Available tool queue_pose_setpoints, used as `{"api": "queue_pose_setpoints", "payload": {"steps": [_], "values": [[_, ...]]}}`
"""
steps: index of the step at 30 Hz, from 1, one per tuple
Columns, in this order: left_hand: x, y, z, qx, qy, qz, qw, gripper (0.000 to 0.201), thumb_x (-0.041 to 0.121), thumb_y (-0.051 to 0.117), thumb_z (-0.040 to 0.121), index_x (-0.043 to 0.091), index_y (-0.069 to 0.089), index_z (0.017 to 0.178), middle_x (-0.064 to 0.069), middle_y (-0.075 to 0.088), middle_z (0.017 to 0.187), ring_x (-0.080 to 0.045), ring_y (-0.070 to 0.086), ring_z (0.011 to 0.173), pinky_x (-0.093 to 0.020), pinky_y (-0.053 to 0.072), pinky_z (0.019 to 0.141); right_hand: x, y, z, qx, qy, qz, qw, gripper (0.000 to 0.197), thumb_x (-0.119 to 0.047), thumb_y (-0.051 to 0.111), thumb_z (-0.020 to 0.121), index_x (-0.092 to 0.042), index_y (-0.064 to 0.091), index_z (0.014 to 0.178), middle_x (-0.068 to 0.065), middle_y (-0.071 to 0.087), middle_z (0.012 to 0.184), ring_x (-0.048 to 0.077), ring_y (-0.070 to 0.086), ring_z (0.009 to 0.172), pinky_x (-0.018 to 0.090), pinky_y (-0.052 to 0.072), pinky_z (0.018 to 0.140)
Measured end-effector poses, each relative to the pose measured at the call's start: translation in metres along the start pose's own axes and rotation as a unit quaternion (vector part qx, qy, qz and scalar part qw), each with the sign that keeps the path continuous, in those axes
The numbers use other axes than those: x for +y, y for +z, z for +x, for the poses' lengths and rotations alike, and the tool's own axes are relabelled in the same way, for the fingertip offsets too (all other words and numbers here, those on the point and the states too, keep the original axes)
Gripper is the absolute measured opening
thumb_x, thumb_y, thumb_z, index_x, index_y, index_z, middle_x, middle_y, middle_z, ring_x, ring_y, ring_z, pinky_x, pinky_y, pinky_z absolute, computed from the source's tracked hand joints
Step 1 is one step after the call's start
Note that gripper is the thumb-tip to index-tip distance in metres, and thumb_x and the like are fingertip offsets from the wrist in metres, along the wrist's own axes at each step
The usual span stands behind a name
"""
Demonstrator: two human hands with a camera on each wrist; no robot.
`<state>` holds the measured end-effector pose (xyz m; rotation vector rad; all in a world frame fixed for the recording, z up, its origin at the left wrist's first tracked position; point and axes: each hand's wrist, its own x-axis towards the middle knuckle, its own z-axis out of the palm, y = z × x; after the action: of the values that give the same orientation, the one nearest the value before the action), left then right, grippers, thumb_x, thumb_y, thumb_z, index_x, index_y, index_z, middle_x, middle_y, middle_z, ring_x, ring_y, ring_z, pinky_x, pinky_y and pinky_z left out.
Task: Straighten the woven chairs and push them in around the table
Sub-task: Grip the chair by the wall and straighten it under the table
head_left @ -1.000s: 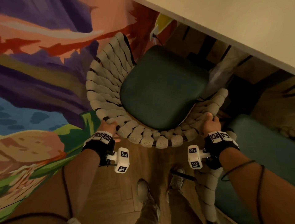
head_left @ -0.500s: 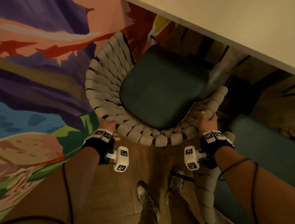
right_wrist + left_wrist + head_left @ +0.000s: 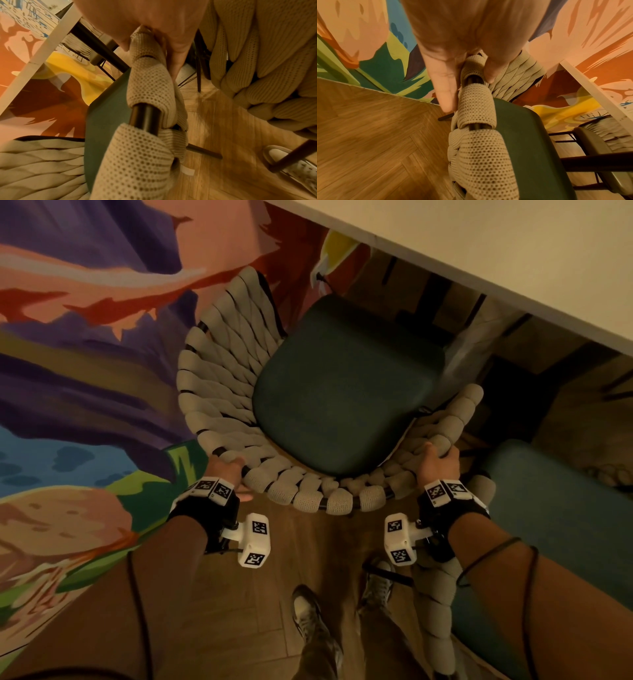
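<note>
Woven chair (image 3: pixel 239 392): stood on the floor (image 3: pixel 222 611) before the table (image 3: pixel 513 261), seat front just under the table edge, wall (image 3: pixel 85 337) at its left. Left hand (image 3: pixel 226 470) lay on the back rail's left end, right hand (image 3: pixel 436 460) on its right end. Second chair (image 3: pixel 548 525): just beside it, to the right. Shoes (image 3: pixel 308 611): behind the chair back.

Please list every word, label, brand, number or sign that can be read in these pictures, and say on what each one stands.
No readable words or numbers.
Wrist markers: black-and-white square codes, no letters.
White tag on the chair: blank as far as shows.
Mural: blue scribbles, too blurred to read.
</note>
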<state>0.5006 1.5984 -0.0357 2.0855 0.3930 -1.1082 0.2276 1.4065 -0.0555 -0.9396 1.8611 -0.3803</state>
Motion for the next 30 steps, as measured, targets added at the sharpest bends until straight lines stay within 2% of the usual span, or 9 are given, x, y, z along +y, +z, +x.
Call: {"api": "queue_pose_setpoints", "payload": {"steps": [4,9,13,16,24,30], "values": [[-0.002,0.002,0.0,-0.001,0.003,-0.001,1.0,0.052,0.019,0.049,0.096,0.032,0.031,0.143,-0.016,0.06,0.129,-0.031,0.065,0.074,-0.047,0.057,0.067,0.003,-0.002,0.002,-0.001,-0.009,0.001,1.0,0.051,-0.041,0.048,0.092,-0.021,0.041,0.138,0.012,0.055,0.133,0.036,0.055,0.116,0.049,0.045,0.1],[-0.003,0.003,0.001,0.003,0.004,0.001,1.0,0.052,0.02,0.049,0.097,0.03,0.03,0.144,-0.017,0.057,0.133,-0.036,0.065,0.085,-0.048,0.057,0.066,0.002,-0.003,0.003,-0.004,-0.011,0.017,1.0,0.05,-0.041,0.05,0.092,-0.022,0.042,0.138,0.011,0.054,0.134,0.035,0.054,0.119,0.05,0.045,0.101],[-0.007,0.005,0.001,-0.001,0.003,0.011,1.0,0.053,0.022,0.05,0.097,0.032,0.029,0.145,-0.016,0.059,0.131,-0.031,0.066,0.075,-0.042,0.058,0.057,0.002,-0.006,0.008,-0.007,-0.013,0.024,1.0,0.048,-0.039,0.051,0.093,-0.02,0.044,0.137,0.012,0.054,0.134,0.036,0.054,0.12,0.051,0.045,0.102],[-0.008,0.005,0.002,0.001,0.003,0.011,1.0,0.053,0.022,0.051,0.097,0.031,0.03,0.145,-0.015,0.06,0.127,-0.029,0.065,0.073,-0.041,0.058,0.057,0.002,-0.008,0.01,-0.008,-0.018,0.025,0.999,0.047,-0.038,0.051,0.093,-0.019,0.045,0.136,0.012,0.054,0.134,0.035,0.054,0.119,0.048,0.045,0.101],[-0.008,0.006,0.002,0.013,0.001,0.009,1.0,0.05,0.022,0.054,0.094,0.029,0.036,0.141,-0.015,0.062,0.12,-0.033,0.066,0.078,-0.043,0.057,0.055,0.002,-0.01,0.012,-0.024,-0.017,0.015,0.999,0.053,-0.039,0.05,0.094,-0.021,0.038,0.143,0.012,0.051,0.139,0.036,0.052,0.122,0.048,0.044,0.102],[-0.01,0.008,0.002,0.023,0.009,-0.002,1.0,0.052,0.02,0.051,0.095,0.028,0.033,0.143,-0.013,0.058,0.115,-0.029,0.063,0.072,-0.045,0.057,0.061,0.004,-0.01,0.012,-0.027,-0.019,0.016,0.999,0.056,-0.04,0.049,0.095,-0.021,0.035,0.145,0.011,0.051,0.14,0.033,0.052,0.123,0.048,0.045,0.102]]}}
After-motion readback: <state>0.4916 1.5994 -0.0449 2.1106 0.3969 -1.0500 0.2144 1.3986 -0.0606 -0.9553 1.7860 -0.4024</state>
